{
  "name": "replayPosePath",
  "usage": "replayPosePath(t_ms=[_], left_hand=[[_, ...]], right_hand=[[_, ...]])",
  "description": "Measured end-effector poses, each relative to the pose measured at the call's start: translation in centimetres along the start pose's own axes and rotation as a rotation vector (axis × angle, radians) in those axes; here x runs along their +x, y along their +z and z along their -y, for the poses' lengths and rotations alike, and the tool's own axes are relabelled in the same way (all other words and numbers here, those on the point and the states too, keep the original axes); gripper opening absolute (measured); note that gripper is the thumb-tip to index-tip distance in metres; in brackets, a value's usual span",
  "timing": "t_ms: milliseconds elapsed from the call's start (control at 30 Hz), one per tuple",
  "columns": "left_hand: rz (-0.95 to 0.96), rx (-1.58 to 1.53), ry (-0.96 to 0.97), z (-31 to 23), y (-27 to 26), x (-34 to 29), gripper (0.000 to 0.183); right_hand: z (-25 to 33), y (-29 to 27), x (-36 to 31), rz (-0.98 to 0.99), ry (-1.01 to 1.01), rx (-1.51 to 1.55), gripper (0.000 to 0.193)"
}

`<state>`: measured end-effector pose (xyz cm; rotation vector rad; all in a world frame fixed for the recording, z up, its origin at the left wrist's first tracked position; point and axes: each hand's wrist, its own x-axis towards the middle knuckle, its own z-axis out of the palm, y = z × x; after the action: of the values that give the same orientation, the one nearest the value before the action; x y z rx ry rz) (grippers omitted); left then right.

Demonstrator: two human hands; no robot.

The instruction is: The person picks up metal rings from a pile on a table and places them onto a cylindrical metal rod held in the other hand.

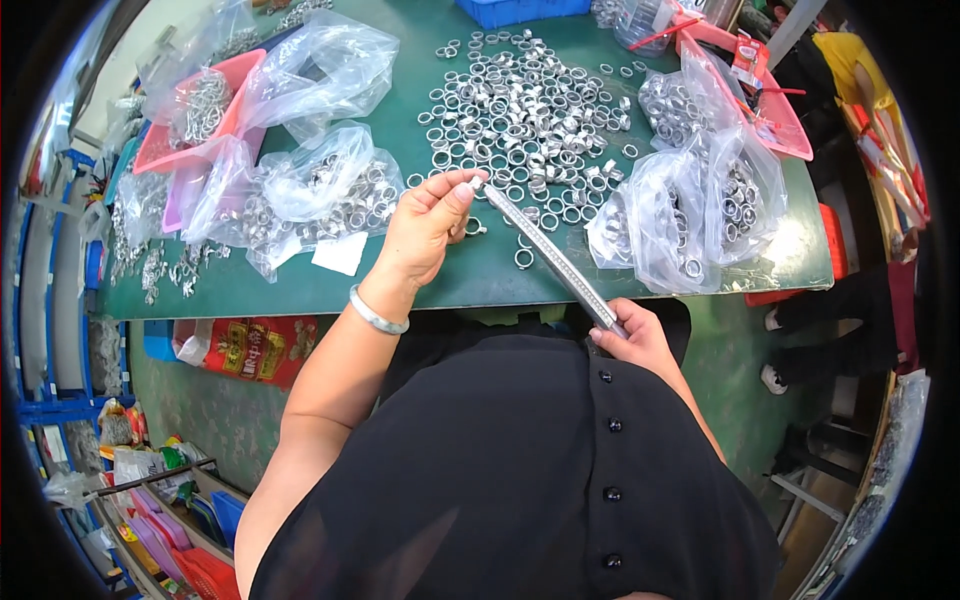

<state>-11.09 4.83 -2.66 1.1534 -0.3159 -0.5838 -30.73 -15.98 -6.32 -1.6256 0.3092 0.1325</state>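
Observation:
A long tapered ring mandrel (545, 245) with a graduated scale along its face slants across the table's near edge. My right hand (640, 335) is closed around its thick lower end. At the thin upper end, my left hand (432, 225) pinches a small silver piece (478, 183) between thumb and fingertips. It touches or nearly touches the tip; whether it is a ring is too small to tell. Just beyond both hands, many loose silver rings (520, 110) lie in a spread pile, a few of them close to the mandrel.
Clear bags of rings stand right (690, 215) and left (320, 195) on the green table (400, 290). Pink bins hold metal parts (245, 70) at left and tools (790, 125) at right. A blue crate (525, 12) sits at the back. Another person's legs (840, 320) show at right.

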Motion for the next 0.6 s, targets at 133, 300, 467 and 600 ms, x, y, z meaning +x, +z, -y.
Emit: replayPosePath(t_ms=[133, 300, 467, 600], left_hand=[[0.078, 0.005, -0.009, 0.2, 1.2, -0.6, 0.022], [0.185, -0.124, -0.138, 2.0, 2.7, -1.7, 0.028], [0.200, -0.109, -0.124, 2.1, 2.5, -1.8, 0.028], [0.187, -0.081, -0.132, 1.9, 2.6, -1.9, 0.028]], right_hand=[[0.9, 0.5, 0.2, 0.002, 0.010, -0.011, 0.010], [1.5, 0.8, 0.5, 0.004, -0.017, -0.016, 0.009], [0.8, 0.8, 0.5, -0.011, -0.034, -0.014, 0.010], [0.8, 0.8, 0.6, -0.001, -0.034, -0.026, 0.010]])
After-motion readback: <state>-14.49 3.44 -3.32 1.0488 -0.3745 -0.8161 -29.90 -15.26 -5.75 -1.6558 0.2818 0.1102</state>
